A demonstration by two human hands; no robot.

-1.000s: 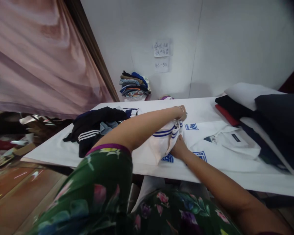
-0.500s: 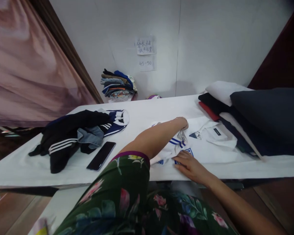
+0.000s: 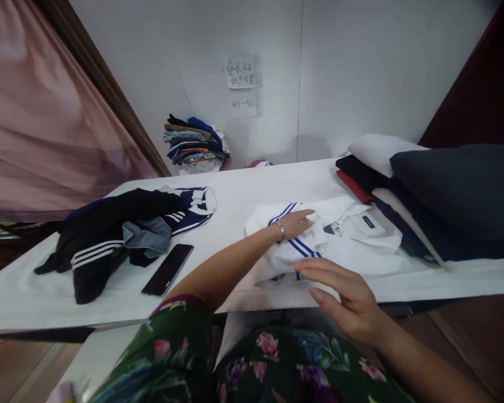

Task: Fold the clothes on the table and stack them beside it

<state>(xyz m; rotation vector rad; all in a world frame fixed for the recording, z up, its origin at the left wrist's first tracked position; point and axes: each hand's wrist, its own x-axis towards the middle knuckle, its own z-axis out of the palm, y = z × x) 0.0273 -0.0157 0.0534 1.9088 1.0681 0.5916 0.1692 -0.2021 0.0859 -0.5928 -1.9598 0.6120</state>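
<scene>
A white collared jacket (image 3: 340, 254) with blue stripes lies partly folded on the table, its collar and dark label toward the right. A metal zip pull shows near the collar. My left hand (image 3: 296, 224) rests on the striped folded part, fingers stretched to the right, with a bracelet at the wrist. My right hand (image 3: 348, 296) hovers over the jacket's near edge with its fingers outstretched and the thumb apart, holding nothing.
To the left, a heap of black and blue clothes (image 3: 109, 224) lies beside a phone (image 3: 168, 270). Folded dark and white garments (image 3: 453, 196) are piled at the right. A clothes stack (image 3: 195, 145) stands behind the white table (image 3: 235, 187), below paper signs (image 3: 243, 84).
My right hand has come up off the jacket toward me. My left hand has moved left, and the striped part beneath it now lies more spread out.
</scene>
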